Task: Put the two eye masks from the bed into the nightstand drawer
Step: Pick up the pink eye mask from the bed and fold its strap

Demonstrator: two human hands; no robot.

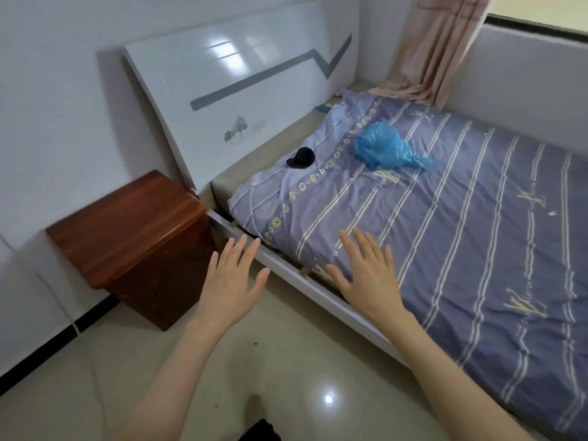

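Dark navy fabric eye mask [301, 158] lay near the headboard on the striped purple bedsheet [445, 218], untouched; left hand [227, 283] and right hand [366, 276] — both spread, empty — hovered short of it; reddish-brown wooden nightstand [127, 230] stood beside — drawer unseen, second mask unlocated.

The bed sheet [445, 218] is purple with cream stripes and a band of small yellow circles. A dark navy eye mask [301, 158] and a blue plastic bag [386, 146] lie on it. The nightstand [127, 224] is reddish-brown, the headboard [235, 87] glossy white with a grey zigzag line, the curtain [436, 49] pale pink.
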